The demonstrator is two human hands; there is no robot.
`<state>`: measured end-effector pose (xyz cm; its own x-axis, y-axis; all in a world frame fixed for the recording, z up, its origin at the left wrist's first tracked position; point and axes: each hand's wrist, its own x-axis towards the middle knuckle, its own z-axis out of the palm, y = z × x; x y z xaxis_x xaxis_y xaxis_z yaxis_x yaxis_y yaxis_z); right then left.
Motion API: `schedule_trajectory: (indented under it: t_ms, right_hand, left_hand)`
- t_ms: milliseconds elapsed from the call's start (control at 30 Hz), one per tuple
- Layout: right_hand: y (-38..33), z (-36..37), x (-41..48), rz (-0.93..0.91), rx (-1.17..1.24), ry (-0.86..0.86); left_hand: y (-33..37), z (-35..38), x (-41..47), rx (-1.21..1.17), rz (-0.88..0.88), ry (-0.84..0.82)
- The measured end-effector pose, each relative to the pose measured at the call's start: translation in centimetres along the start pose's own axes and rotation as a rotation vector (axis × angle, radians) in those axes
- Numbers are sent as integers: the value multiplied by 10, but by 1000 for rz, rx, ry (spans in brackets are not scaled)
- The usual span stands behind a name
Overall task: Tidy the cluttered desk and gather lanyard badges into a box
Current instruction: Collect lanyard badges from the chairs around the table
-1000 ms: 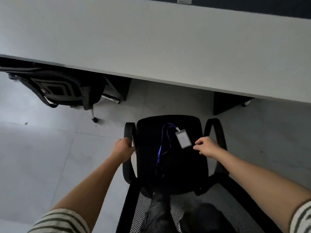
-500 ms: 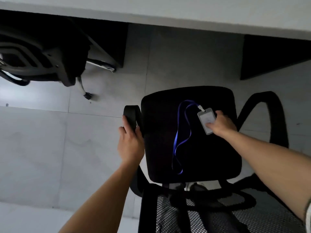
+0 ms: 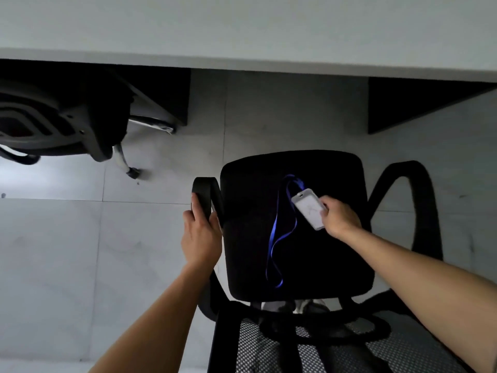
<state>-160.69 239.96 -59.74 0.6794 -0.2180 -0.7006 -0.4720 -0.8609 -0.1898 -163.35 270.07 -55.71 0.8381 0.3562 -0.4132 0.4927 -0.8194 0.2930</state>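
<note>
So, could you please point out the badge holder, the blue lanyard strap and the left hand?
badge holder (image 3: 308,210), head view, clear front face.
blue lanyard strap (image 3: 279,239), head view, mid-loop on seat.
left hand (image 3: 200,235), head view, back of hand.

A black chair (image 3: 295,238) stands on grey floor tiles (image 3: 53,265); a second chair (image 3: 53,122) (mostly shadowed) sits tucked under the white desk (image 3: 242,28).

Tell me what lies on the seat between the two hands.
In the head view, the blue strap lies on the black seat between the left hand on the armrest and the right hand pinching the badge.
</note>
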Motion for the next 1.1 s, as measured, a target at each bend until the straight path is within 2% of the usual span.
schedule_trajectory:
  t_ms: [67, 167, 267, 333, 467, 533, 633, 700, 867, 1000, 1100]
  right_hand:
    - [-10, -23, -28, -132, 15, -29]
    - [-22, -61, -72, -296, 28, -88]
    - [-34, -97, -116, -429, 49, -104]
    - [-38, -117, -141, -477, 83, -95]
    - [-28, -150, -181, -524, 129, -52]
    - [-16, -158, -194, -536, 179, -50]
    - [7, -160, -218, -558, 247, -55]
    - [23, -158, -237, -571, 276, -78]
    - [75, -141, -293, -575, 161, -150]
    - [114, -123, -332, -547, -28, -179]
    - [135, -113, -358, -547, -118, -109]
  left_hand:
    - [6, -15, -3, 125, 37, -57]
    - [33, -43, -17, 258, 188, -142]
    - [70, -71, -49, 165, 355, -309]
    - [90, -86, -70, 50, 388, -459]
    - [115, -112, -119, -291, 379, -619]
    - [117, -122, -145, -439, 264, -708]
    - [114, -137, -186, -538, 141, -782]
    - [112, -145, -215, -639, 86, -762]
    - [93, -157, -285, -749, -25, -491]
    - [57, -168, -328, -391, 70, -128]
    - [29, -165, -366, -144, 128, 26]
